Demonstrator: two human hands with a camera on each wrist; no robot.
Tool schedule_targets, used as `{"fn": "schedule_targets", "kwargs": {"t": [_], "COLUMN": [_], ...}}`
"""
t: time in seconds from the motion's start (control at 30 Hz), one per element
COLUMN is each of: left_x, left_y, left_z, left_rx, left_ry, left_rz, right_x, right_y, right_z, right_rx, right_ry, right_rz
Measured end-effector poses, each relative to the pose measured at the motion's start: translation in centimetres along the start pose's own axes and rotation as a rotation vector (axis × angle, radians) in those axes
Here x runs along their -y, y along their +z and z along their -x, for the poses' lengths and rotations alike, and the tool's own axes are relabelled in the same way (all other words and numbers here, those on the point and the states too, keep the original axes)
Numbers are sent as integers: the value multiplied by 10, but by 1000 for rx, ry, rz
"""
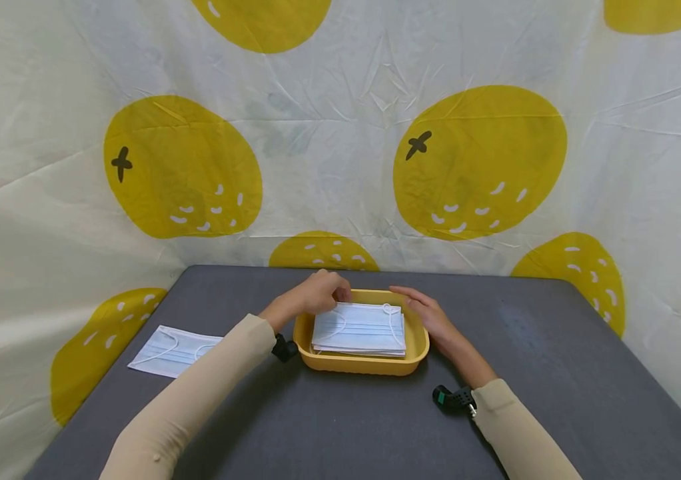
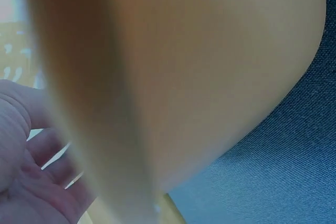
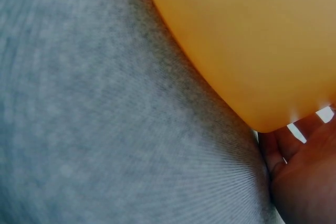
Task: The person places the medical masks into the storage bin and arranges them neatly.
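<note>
A yellow plastic basket (image 1: pixel 364 364) holds a stack of light-blue face masks (image 1: pixel 360 328) with white ear loops. My left hand (image 1: pixel 316 293) is over the basket's back left corner, its fingers bent down by the masks' upper left corner. In the left wrist view, the left hand (image 2: pixel 37 177) shows gaps between thumb and fingers, with the fingertips hidden behind the blurred basket wall (image 2: pixel 210 66). My right hand (image 1: pixel 430 317) lies along the basket's right side with fingers extended toward the back rim. In the right wrist view, its fingers (image 3: pixel 286 142) are against the basket's outside (image 3: pixel 252 56).
Another face mask (image 1: pixel 175 352) lies flat on the dark grey table (image 1: pixel 370 427), left of the basket and partly behind my left sleeve (image 1: pixel 196 400). A white curtain (image 1: pixel 328 160) with yellow fruit prints hangs behind and beside the table. Black cameras are strapped to both wrists.
</note>
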State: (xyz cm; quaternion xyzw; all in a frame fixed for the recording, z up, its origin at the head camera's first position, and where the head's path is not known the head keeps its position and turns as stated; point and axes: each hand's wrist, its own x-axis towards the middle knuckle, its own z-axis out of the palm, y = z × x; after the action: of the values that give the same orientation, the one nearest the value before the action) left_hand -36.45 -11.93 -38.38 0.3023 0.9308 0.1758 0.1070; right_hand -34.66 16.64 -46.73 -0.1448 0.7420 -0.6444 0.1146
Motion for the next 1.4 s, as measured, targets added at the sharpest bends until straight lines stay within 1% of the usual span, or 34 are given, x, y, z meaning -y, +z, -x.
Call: {"fn": "schedule_targets", "kwargs": {"t": [0.17, 0.4, 0.53, 0.73, 0.87, 1.0, 1.1, 1.2, 1.3, 1.4], "left_x": [0, -2, -1, -1, -4, -5, -6, -6, -3, 3], "left_y": [0, -1, -1, -8, -11, -13, -13, -13, -13, -13], "left_z": [0, 2, 4, 9, 16, 27, 37, 47, 58, 69], "left_rx": [-38, -55, -92, -146, -170, -195, -228, -274, -318, -347], "left_ry": [14, 27, 28, 23, 31, 21, 26, 30, 16, -14], "left_rz": [4, 12, 28, 64, 104, 178, 248, 298, 334, 372], "right_x": [0, 2, 2, 3, 2, 1, 2, 3, 5, 6], "right_y": [0, 0, 1, 1, 1, 1, 1, 1, 1, 1], "right_z": [-1, 0, 1, 1, 1, 0, 0, 0, 0, 0], "right_rx": [-5, 4, 11, 1, -3, -3, -12, -2, 0, 1], "right_ry": [3, 1, -7, -12, -11, -13, -4, -12, -14, -20], "right_rz": [2, -15, -30, -27, -25, -24, -31, -26, -30, -17]}}
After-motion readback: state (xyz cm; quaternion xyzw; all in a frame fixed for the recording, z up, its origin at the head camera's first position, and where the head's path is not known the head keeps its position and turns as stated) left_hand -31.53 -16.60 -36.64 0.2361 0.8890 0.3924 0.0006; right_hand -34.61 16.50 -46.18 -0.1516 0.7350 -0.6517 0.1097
